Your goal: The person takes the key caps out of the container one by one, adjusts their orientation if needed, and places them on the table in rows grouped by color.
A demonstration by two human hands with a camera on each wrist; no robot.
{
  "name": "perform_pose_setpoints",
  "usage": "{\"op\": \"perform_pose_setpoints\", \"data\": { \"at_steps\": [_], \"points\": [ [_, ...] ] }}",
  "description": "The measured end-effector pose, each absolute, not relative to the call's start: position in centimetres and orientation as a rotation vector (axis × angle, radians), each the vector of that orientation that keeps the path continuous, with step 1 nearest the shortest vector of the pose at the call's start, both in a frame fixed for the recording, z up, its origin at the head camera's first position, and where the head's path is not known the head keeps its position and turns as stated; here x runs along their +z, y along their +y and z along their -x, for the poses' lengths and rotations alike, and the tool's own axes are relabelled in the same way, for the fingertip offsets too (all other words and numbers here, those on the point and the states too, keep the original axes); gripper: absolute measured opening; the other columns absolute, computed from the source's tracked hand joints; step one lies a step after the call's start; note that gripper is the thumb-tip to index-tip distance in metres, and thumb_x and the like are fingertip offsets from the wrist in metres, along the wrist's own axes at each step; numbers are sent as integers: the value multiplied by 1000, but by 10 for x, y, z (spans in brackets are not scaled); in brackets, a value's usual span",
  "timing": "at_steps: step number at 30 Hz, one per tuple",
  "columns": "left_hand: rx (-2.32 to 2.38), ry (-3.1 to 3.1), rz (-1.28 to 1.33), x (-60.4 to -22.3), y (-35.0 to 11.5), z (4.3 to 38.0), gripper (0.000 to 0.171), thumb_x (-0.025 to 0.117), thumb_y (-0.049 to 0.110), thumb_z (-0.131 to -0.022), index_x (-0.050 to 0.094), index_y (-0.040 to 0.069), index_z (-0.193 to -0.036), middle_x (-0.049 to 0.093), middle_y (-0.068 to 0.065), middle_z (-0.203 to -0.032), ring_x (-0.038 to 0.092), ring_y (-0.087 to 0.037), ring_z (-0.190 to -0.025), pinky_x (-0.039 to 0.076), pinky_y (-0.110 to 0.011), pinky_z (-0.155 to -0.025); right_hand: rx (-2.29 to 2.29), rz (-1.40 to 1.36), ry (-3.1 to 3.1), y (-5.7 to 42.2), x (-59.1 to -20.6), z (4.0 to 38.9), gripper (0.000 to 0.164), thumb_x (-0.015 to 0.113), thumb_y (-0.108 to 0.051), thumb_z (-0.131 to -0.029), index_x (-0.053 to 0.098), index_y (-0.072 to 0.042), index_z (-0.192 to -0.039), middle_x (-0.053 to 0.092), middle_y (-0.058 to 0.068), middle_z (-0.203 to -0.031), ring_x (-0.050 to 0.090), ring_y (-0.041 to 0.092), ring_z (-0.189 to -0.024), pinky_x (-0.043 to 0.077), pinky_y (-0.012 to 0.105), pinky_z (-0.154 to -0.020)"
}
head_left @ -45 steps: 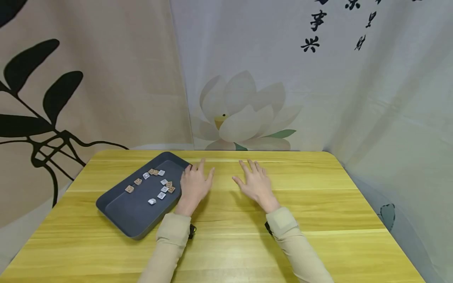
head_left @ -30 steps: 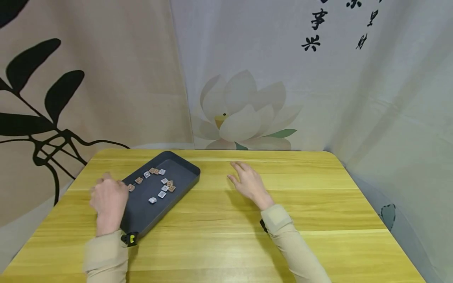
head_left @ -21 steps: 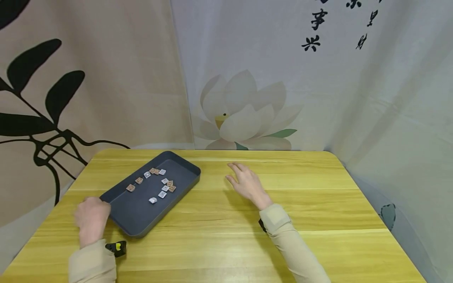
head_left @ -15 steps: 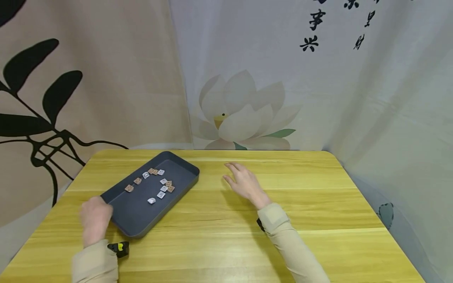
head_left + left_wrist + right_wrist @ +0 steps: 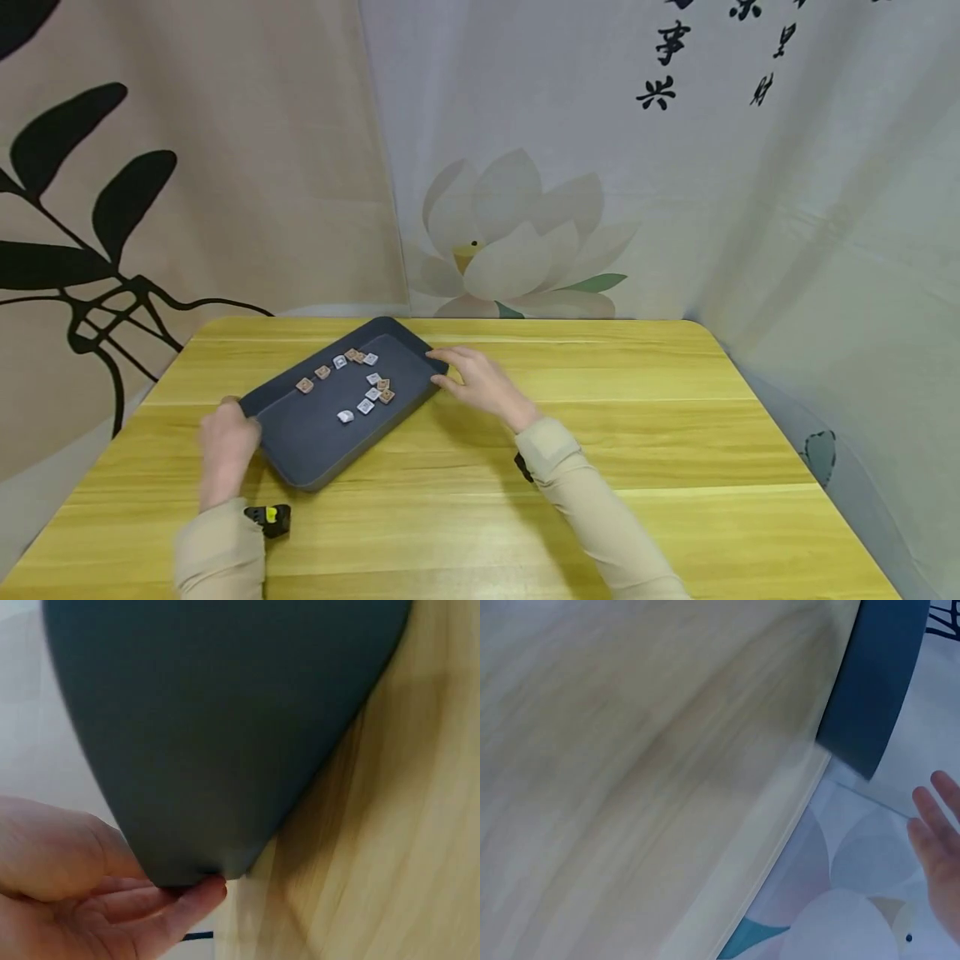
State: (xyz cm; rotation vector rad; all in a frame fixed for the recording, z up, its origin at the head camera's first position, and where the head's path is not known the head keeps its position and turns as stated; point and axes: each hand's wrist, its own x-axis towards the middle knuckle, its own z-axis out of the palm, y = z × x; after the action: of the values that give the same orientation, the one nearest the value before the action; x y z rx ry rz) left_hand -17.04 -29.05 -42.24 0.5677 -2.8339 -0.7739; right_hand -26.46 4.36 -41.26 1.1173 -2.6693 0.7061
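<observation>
A dark grey rectangular tray (image 5: 300, 433) lies aslant left of centre in the head view. Several small square tiles (image 5: 365, 407), some white and some brown with printed marks, are scattered inside it. My left hand (image 5: 228, 442) grips the tray's near left end; in the left wrist view, fingers (image 5: 199, 900) curl under the tray's edge. Beside the tray's far right corner is my right hand (image 5: 483, 385), fingers extended and thumb apart. The right wrist view has its fingers (image 5: 932, 817) a little away from the tray wall (image 5: 874, 682). The left fingertips are hidden in the head view.
Everything stands on a yellow wooden table (image 5: 600, 500). Behind it hangs a cloth backdrop (image 5: 525, 125) printed with a lotus, leaves and characters. Black wrist cameras (image 5: 272, 520) are worn under both beige sleeves (image 5: 225, 550).
My left hand went from the tray's right side to its left end and took hold. The tray, tiles included, has shifted right and slightly away. My right hand moved left to its corner.
</observation>
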Motion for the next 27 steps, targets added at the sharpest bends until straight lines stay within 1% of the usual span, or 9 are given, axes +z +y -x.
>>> {"op": "perform_pose_setpoints", "data": {
  "at_steps": [2,3,5,7,11,17,23,27],
  "points": [
    [-763,-2855,-532,-424,-288,175,44,43,2,-84,40,-22,-121,48,-47,-108,50,-58,-92,47,-55,-69,702,-1137,-2670,39,-413,265,40,56,-30,-90,55,-14,-127,56,5,-130,54,19,-119,45,32,-99],
    [-754,-2866,-513,-425,-287,178,46,43,3,-86,38,-22,-124,47,-46,-110,49,-58,-95,47,-57,-73,702,-1147,-2672,37,-414,266,40,56,-30,-90,56,-15,-127,57,5,-129,54,19,-119,46,31,-99],
    [-750,-2877,-476,-427,-284,183,46,43,4,-89,36,-21,-127,47,-45,-113,48,-57,-100,45,-58,-79,702,-1163,-2681,34,-414,267,38,56,-30,-90,57,-14,-125,58,3,-127,55,17,-117,46,30,-98],
    [-750,-2889,-438,-429,-282,187,47,43,5,-90,35,-20,-129,46,-44,-116,47,-56,-103,45,-58,-83,707,-1178,-2691,31,-416,268,38,57,-28,-90,58,-13,-124,60,2,-126,56,16,-116,45,29,-99],
    [-764,-2899,-354,-433,-277,195,47,42,7,-92,34,-17,-131,45,-42,-119,46,-56,-107,44,-58,-86,714,-1194,-2710,27,-419,270,36,58,-26,-89,60,-11,-122,62,1,-122,58,15,-113,46,28,-98],
    [-775,-2873,-205,-437,-268,202,44,43,9,-94,37,-14,-131,48,-40,-118,49,-54,-105,46,-56,-84,826,-1168,-2766,23,-424,274,32,62,-20,-87,64,-10,-117,66,1,-114,62,13,-106,49,26,-91],
    [-810,-2857,-160,-440,-263,206,44,42,10,-94,37,-14,-132,46,-39,-123,47,-53,-110,44,-57,-88,918,-1109,-2861,20,-430,279,28,63,-18,-86,66,-10,-113,68,3,-109,63,14,-101,52,26,-86],
    [-826,-2866,-141,-441,-262,208,46,43,8,-93,35,-14,-133,42,-39,-128,44,-52,-115,41,-58,-93,918,-1063,-2897,20,-437,283,26,66,-18,-83,68,-11,-109,70,1,-104,65,12,-97,52,23,-83]
  ]
}}
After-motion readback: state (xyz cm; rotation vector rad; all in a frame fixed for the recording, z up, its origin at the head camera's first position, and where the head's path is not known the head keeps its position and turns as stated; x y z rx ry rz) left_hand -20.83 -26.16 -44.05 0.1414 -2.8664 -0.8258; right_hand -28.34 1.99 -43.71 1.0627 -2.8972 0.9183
